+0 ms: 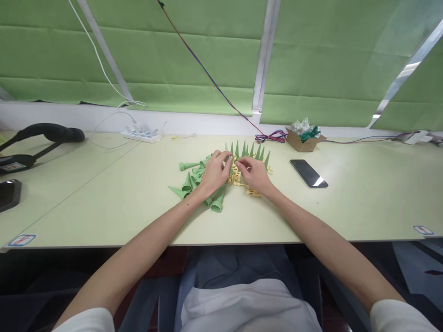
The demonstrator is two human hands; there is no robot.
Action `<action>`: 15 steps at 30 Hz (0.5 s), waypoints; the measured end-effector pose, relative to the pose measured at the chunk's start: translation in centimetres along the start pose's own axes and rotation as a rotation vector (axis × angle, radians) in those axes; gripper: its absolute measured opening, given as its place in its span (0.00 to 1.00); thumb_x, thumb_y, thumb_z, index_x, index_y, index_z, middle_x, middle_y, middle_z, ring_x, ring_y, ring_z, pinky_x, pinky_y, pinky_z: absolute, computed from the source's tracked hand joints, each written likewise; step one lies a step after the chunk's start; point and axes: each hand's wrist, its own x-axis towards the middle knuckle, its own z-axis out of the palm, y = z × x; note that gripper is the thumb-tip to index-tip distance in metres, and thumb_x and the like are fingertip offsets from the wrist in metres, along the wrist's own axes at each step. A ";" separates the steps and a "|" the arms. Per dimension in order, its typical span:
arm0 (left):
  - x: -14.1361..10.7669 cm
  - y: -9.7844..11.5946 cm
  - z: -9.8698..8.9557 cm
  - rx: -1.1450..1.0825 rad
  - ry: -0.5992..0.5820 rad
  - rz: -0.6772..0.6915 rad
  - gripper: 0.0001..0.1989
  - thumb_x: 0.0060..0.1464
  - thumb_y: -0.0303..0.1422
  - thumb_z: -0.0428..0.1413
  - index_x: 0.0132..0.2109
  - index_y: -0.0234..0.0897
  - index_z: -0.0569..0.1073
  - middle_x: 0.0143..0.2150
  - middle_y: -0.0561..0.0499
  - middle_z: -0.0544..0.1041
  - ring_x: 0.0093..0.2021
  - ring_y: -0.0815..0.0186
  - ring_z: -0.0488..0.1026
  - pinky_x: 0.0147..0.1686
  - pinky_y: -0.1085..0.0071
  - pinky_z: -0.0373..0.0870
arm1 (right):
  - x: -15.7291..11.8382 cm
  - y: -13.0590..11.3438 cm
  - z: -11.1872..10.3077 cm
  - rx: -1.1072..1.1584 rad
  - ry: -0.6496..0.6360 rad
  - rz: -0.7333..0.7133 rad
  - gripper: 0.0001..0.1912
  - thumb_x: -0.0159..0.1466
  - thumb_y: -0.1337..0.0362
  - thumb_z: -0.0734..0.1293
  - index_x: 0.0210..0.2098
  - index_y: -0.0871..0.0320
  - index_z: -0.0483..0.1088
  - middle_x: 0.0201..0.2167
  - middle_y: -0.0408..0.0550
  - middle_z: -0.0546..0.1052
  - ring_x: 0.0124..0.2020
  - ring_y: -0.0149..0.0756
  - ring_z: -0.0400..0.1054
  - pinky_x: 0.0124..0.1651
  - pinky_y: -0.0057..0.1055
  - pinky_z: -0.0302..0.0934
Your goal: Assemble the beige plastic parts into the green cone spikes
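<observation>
My left hand (216, 171) and my right hand (255, 174) are close together over the table, fingertips nearly meeting. Each is closed in a pinch, and whatever small piece lies between the fingers cannot be made out. Beside and under my left hand lies a loose pile of hollow green plastic cones (217, 204), pointing various ways. Behind my right hand several green cones (252, 150) stand upright in rows, points up. Small yellow plastic pieces (235, 177) lie heaped between and below the hands, partly covered by my right hand.
A black phone (308, 173) lies right of my right hand. Behind it stands a small cardboard box (304, 140) with clear and green plastic, beside a coiled red-blue cable (272, 136). At the back left are a power strip (141, 134) and a black curved device (44, 138).
</observation>
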 end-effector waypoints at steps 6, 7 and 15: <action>0.0 0.0 0.2 -0.038 -0.051 0.024 0.12 0.66 0.35 0.50 0.49 0.38 0.76 0.41 0.48 0.71 0.32 0.67 0.69 0.38 0.68 0.69 | 0.1 0.0 -0.1 0.038 0.033 0.038 0.13 0.67 0.55 0.62 0.32 0.56 0.70 0.29 0.46 0.76 0.29 0.35 0.69 0.34 0.32 0.63; -0.1 0.0 0.3 -0.035 -0.062 0.033 0.13 0.66 0.35 0.50 0.49 0.38 0.76 0.40 0.48 0.70 0.32 0.66 0.69 0.38 0.68 0.69 | 0.1 0.0 -0.1 0.041 0.034 0.044 0.13 0.67 0.55 0.62 0.32 0.56 0.71 0.29 0.46 0.76 0.29 0.35 0.69 0.34 0.32 0.63; -0.3 0.1 0.3 -0.008 -0.161 0.091 0.13 0.64 0.32 0.50 0.52 0.39 0.75 0.37 0.47 0.74 0.39 0.61 0.71 0.43 0.65 0.69 | 0.2 0.1 -0.3 0.009 0.058 0.077 0.15 0.67 0.54 0.62 0.30 0.56 0.70 0.24 0.45 0.74 0.28 0.35 0.67 0.34 0.32 0.60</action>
